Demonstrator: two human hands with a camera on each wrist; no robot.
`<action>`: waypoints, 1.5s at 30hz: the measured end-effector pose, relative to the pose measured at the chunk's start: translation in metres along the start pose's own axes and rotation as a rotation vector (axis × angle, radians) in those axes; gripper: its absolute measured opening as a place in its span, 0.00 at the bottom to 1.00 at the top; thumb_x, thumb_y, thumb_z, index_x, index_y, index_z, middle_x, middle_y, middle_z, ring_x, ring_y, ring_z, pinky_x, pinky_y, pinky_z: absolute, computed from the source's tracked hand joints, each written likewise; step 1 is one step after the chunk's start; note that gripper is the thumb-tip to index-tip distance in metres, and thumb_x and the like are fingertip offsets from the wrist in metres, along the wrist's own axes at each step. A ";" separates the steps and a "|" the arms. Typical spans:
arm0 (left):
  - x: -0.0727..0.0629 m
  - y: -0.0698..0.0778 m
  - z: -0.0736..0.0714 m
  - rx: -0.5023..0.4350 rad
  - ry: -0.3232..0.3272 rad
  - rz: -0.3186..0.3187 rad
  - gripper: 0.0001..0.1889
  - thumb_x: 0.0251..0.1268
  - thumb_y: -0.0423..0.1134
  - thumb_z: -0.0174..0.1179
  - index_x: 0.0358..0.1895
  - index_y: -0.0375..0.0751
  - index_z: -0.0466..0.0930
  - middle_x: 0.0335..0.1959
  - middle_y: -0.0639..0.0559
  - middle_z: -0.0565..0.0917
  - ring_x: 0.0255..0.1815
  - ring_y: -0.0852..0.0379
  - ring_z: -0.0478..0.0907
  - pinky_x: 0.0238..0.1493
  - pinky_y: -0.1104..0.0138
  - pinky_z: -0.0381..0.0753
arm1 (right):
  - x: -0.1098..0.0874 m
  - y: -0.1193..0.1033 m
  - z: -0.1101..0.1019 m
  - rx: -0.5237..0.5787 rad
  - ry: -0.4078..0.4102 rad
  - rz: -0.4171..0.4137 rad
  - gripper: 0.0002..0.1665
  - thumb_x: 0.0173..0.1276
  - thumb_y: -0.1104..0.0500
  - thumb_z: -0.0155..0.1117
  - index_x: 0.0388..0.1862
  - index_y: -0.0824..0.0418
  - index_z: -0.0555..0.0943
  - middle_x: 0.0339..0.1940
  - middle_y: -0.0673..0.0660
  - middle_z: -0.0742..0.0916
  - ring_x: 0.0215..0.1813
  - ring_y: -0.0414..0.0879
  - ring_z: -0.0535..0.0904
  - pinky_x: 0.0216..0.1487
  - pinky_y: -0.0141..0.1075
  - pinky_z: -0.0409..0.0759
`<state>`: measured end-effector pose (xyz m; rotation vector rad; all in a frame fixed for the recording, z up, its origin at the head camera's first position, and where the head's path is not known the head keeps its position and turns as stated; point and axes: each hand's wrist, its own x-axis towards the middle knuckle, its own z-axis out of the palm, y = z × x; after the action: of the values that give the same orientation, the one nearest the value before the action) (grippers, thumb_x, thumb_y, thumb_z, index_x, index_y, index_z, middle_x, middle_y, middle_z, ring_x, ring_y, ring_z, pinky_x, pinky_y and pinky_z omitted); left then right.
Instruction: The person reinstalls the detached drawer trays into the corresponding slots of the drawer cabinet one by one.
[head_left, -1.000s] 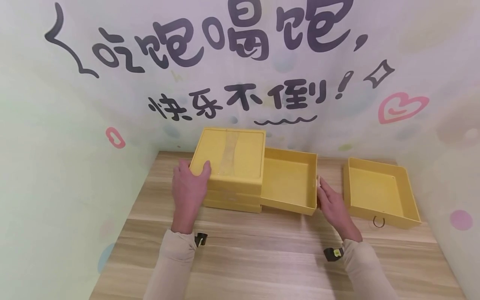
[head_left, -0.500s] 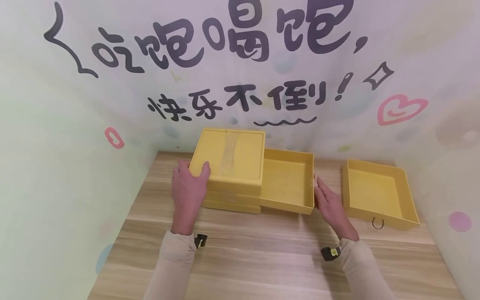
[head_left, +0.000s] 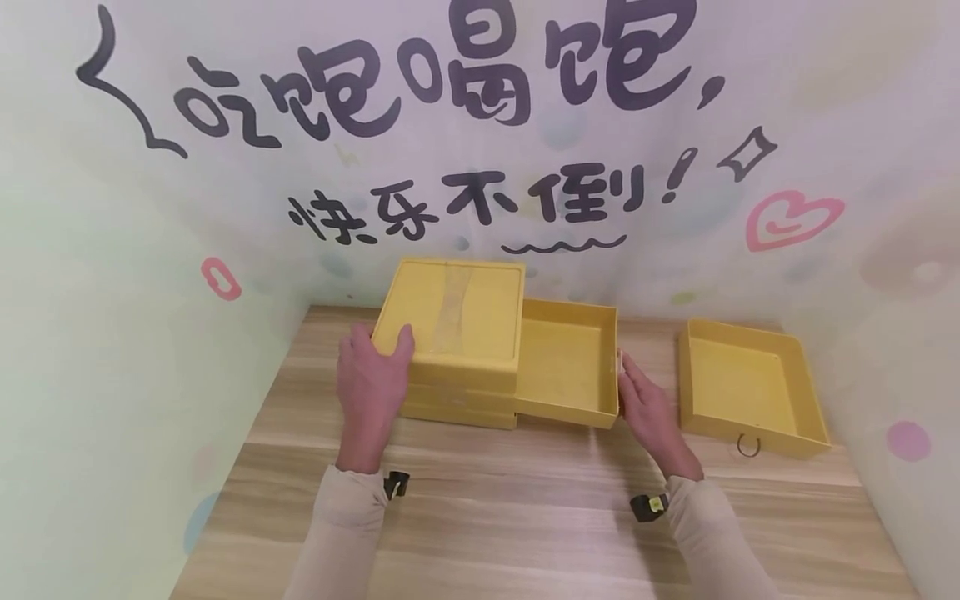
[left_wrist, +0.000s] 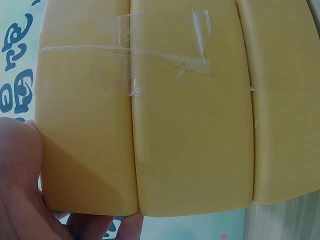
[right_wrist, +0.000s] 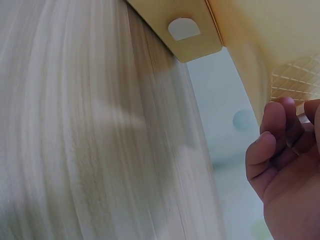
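A yellow storage box with stacked drawers [head_left: 480,317] stands at the back of the table, clear tape across its top and front. My left hand [head_left: 369,383] grips its left end, thumb on the top and fingers round the side. From the box's right side a shallow yellow drawer [head_left: 566,358] sticks out. My right hand [head_left: 647,408] is at this drawer's outer end, its curled fingers pinching a small pale pull [head_left: 620,362]. In the right wrist view the curled fingers [right_wrist: 272,120] show beneath the drawer's end. Most of the left fingers are hidden behind the box.
Another yellow drawer [head_left: 742,383] sits apart at the right, with a dark ring-shaped pull [head_left: 748,445] on its near side. The wood-grain table [head_left: 495,517] meets printed walls at the back and both sides. Below the pulled-out drawer, the lowest one [right_wrist: 182,29] shows a cut-out hole.
The drawer in my right hand has slid a little leftward into the box, the right hand moving with it. My left hand keeps its hold. The whole view has shifted slightly.
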<state>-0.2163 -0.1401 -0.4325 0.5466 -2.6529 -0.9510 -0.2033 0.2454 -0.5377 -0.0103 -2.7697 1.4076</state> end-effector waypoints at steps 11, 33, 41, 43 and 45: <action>-0.001 -0.002 0.002 0.004 0.016 0.000 0.34 0.67 0.69 0.49 0.49 0.37 0.69 0.40 0.41 0.72 0.39 0.42 0.71 0.35 0.55 0.69 | 0.002 -0.001 0.007 -0.008 -0.004 -0.013 0.35 0.85 0.44 0.37 0.82 0.58 0.57 0.77 0.66 0.70 0.59 0.60 0.81 0.60 0.54 0.79; -0.001 -0.003 0.003 0.002 0.055 0.022 0.32 0.68 0.68 0.49 0.48 0.37 0.69 0.38 0.42 0.71 0.36 0.43 0.70 0.32 0.57 0.68 | 0.010 -0.007 0.017 0.060 -0.053 -0.029 0.33 0.85 0.45 0.39 0.82 0.55 0.58 0.74 0.66 0.75 0.59 0.55 0.81 0.56 0.44 0.83; -0.001 -0.004 0.004 0.004 0.069 0.024 0.32 0.67 0.68 0.50 0.47 0.37 0.69 0.38 0.41 0.71 0.36 0.42 0.71 0.33 0.55 0.69 | 0.013 -0.009 0.021 0.061 -0.077 -0.026 0.33 0.85 0.45 0.38 0.83 0.55 0.56 0.79 0.63 0.68 0.70 0.59 0.75 0.68 0.57 0.75; -0.001 -0.005 0.005 0.007 0.069 0.028 0.32 0.68 0.68 0.50 0.48 0.37 0.69 0.38 0.41 0.72 0.36 0.41 0.71 0.33 0.55 0.69 | 0.013 -0.009 0.022 0.065 -0.076 -0.025 0.33 0.85 0.45 0.39 0.83 0.54 0.57 0.78 0.64 0.70 0.68 0.59 0.76 0.66 0.56 0.77; -0.001 -0.005 0.005 0.010 0.070 0.030 0.32 0.68 0.68 0.50 0.47 0.37 0.69 0.37 0.41 0.72 0.36 0.41 0.71 0.33 0.54 0.70 | 0.014 -0.010 0.024 0.081 -0.081 -0.021 0.33 0.85 0.46 0.39 0.83 0.54 0.57 0.77 0.65 0.71 0.65 0.59 0.79 0.62 0.55 0.80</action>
<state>-0.2163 -0.1408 -0.4393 0.5309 -2.5971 -0.8943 -0.2180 0.2201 -0.5433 0.0800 -2.7645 1.5480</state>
